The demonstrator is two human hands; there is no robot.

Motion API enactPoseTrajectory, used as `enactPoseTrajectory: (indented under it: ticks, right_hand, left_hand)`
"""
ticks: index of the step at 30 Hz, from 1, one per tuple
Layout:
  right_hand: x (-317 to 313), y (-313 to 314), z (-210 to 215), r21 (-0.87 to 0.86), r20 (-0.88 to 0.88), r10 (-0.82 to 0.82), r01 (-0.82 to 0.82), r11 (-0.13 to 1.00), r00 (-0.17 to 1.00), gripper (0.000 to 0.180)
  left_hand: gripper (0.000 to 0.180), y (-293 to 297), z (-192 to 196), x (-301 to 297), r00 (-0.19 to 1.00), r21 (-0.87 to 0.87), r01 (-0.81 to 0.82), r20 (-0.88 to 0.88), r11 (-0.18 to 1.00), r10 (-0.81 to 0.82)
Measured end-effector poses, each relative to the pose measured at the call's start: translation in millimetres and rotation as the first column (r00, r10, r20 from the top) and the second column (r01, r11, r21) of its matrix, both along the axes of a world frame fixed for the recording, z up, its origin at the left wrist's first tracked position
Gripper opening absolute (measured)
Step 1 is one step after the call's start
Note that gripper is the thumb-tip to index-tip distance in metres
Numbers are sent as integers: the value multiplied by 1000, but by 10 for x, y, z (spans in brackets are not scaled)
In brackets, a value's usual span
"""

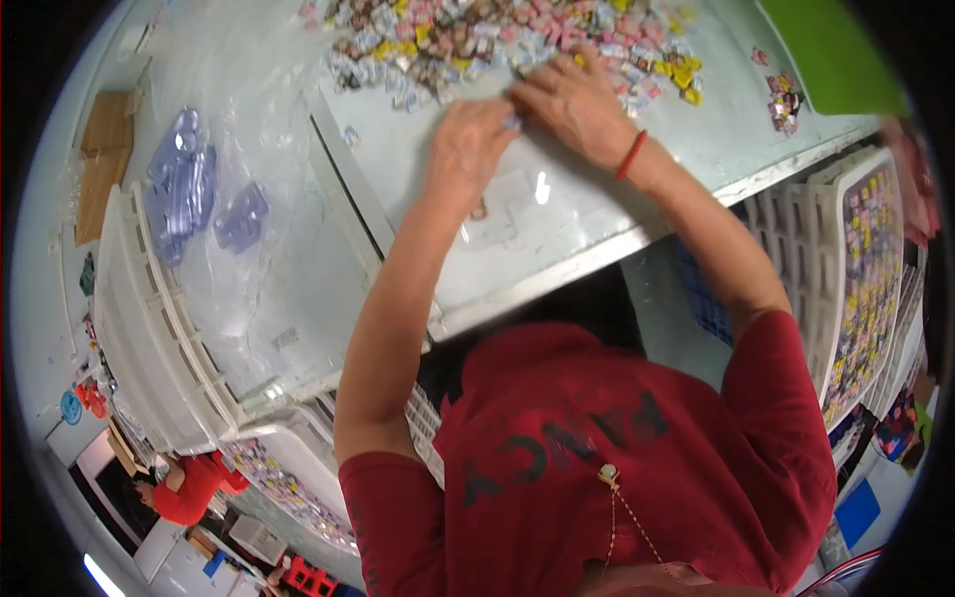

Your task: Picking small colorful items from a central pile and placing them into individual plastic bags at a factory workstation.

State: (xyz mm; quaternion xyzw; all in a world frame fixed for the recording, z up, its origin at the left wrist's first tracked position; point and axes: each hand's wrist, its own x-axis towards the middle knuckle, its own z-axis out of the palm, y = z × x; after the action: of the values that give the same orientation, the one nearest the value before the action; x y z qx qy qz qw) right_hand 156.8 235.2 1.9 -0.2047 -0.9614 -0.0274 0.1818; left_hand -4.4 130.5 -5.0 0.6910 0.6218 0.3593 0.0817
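Head view: edges, room to move?

White worktop [587, 244], front edge near the torso. Bare stretch between that edge and the heap of small pieces [468, 40] at the far side.

Fingers?

Left hand [466, 149]: nearly closed, pinching a small bluish piece [511, 122]. Right hand [577, 104]: half-curled at heap's near edge; can't tell its grip.

Containers?

Right-side tray [828, 289], lower-left tray [316, 453]: both white, both holding multicoloured pieces.
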Motion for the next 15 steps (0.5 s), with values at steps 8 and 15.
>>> enactPoseTrajectory:
  ticks: [8,15]
  right_hand:
    - [18,-224,269,110,-107,-16,27,994,994,22]
    - [254,-619,301,-107,41,-24,29,994,999,23]
  left_hand:
    - [25,-175,268,-73,989,10,-31,145,999,29]
    - [25,-715,200,247,989,71,-54,141,996,43]
